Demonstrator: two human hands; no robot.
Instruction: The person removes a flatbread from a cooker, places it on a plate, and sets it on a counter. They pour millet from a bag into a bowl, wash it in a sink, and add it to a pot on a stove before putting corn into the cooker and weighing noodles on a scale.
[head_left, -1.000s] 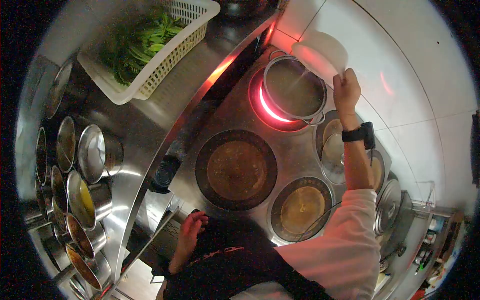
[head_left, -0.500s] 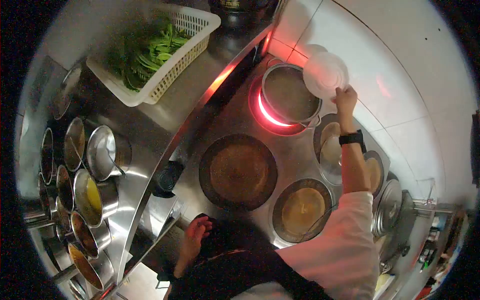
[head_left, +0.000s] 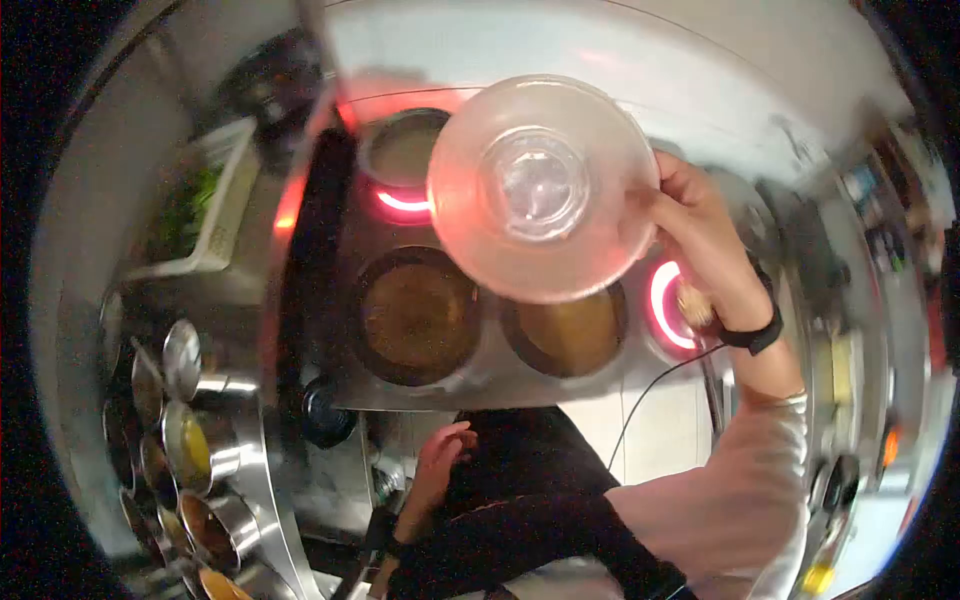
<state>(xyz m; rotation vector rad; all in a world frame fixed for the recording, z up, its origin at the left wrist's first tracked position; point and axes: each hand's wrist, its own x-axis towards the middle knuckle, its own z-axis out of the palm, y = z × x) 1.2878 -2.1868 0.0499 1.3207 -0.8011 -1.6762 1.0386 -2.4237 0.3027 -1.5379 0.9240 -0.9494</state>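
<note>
My right hand (head_left: 690,215), with a black band on the wrist, grips the rim of a clear plastic bowl (head_left: 545,190). The bowl is raised close to the camera above the cooktop, and its round base ring shows in the middle. Behind it, a metal pot (head_left: 405,150) on a glowing burner is partly hidden. Two dark round wells or pans, one on the left (head_left: 420,315) and one on the right (head_left: 570,335), lie below the bowl. My left hand (head_left: 445,460) hangs low near the dark apron, fingers loosely bent and holding nothing.
Another burner (head_left: 670,305) glows red near my right wrist. A white basket (head_left: 220,200) of green vegetables stands at the left. Several metal containers, including one with yellow contents (head_left: 190,445), line the lower left counter. A black cable (head_left: 640,400) hangs by the cooktop's front edge.
My right hand has brought the clear bowl from beside the pot nearer to the camera. The view has turned toward the right, uncovering a second glowing burner. My left hand remains low.
</note>
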